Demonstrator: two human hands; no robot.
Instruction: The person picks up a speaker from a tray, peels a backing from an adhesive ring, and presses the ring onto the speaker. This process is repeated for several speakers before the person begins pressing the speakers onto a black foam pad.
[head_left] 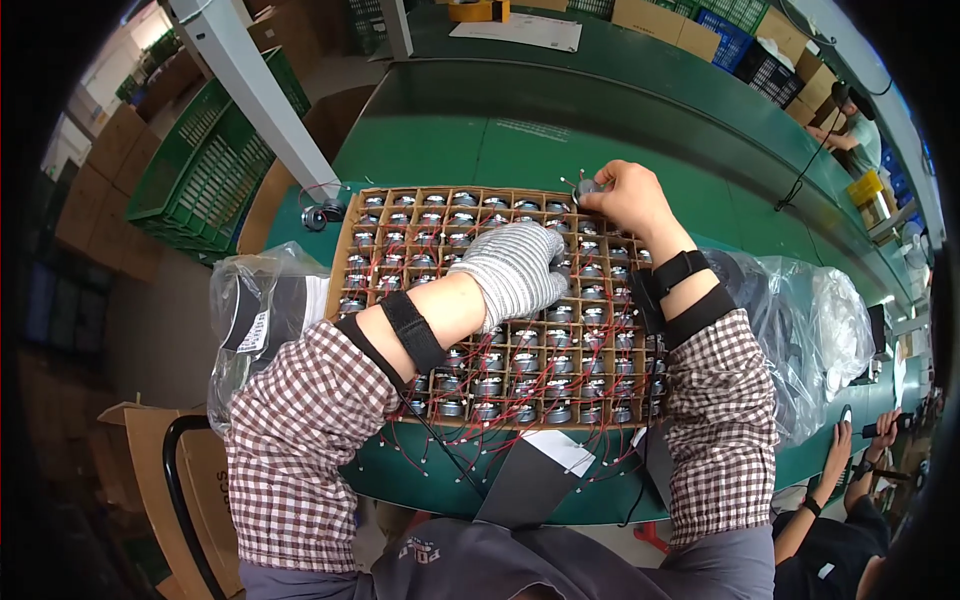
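Note:
A cardboard divider tray (343,290) lies in front of me, its cells filled with small round speakers (525,385) trailing thin red and black wires. My left hand (515,272), in a grey-and-white striped glove, rests over the tray's middle with its fingers curled down among the cells. What those fingers grip, if anything, is hidden. Bare and closed, my right hand (628,200) pinches a small grey round speaker (587,188) above the tray's far right edge.
One loose speaker (320,214) lies past the tray's far left corner. Clear plastic bags (265,300) flank the tray on the left, with more plastic (785,330) on the right. A green crate (215,160) and a metal post (260,95) stand left. Co-workers (855,140) are at the right.

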